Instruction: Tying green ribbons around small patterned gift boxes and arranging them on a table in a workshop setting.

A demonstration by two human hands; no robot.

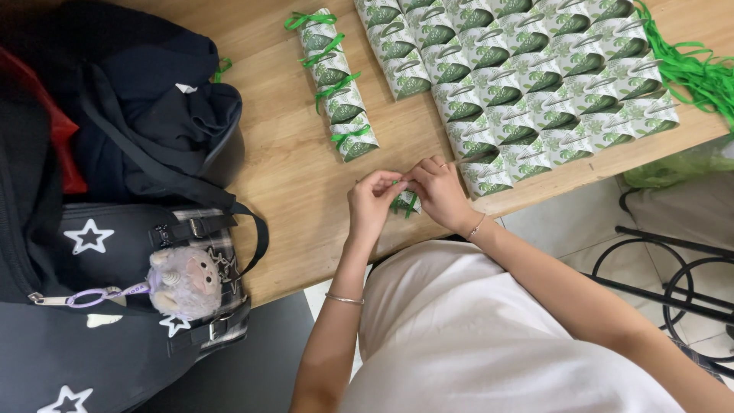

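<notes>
Lower centre of the frame: left hand (372,205) and right hand (439,193) meet over a small green-patterned box (405,203) at the surface (290,176) edge, fingers of both pinched on its green ribbon (401,206); the box lies directly between them.

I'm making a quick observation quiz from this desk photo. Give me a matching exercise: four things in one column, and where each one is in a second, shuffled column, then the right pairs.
Things:
1. Box being tied
2. Four ribbon-tied boxes
3. Loose green ribbons
4. Plush toy

Places:
A. In a heap at the table's far right edge
B. Hanging on the star-printed black bag
C. Between the left hand and right hand
D. In a single row left of the big block of untied boxes

Pairs: 1-C, 2-D, 3-A, 4-B
</notes>
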